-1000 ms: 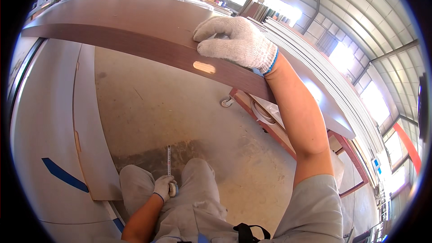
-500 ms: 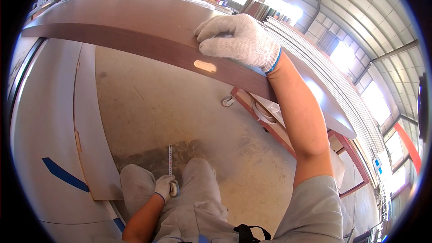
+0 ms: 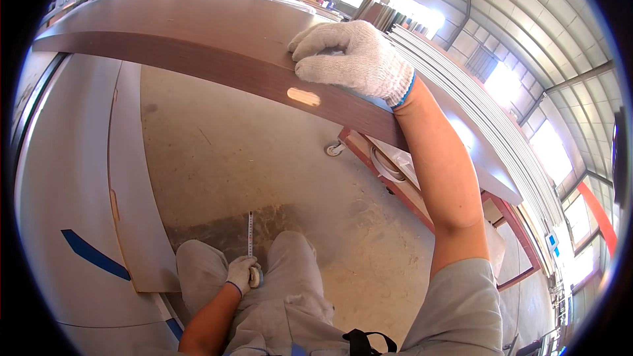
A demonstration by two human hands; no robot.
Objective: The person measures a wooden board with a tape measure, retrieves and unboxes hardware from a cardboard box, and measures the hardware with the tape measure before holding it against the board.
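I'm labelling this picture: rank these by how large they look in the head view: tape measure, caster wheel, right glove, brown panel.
1. Brown panel
2. Right glove
3. Tape measure, partly hidden by the left glove
4. Caster wheel

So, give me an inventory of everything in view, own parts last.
Panel: one, brown, across the top
Slot: one, pale, in its near edge
Tape measure: one, pale blade extended, below centre
Side panels: at least two, grey, left
Strips: two, blue, lower left
Frame: apparently one, reddish, right of centre
Caster: one, pale, under its end
Stacked sheets: many, pale, right
Windows: several, bright, background
Floor: one, tan, centre
Left hand: one, pale glove, holding tape measure
Right hand: one, pale glove, on panel
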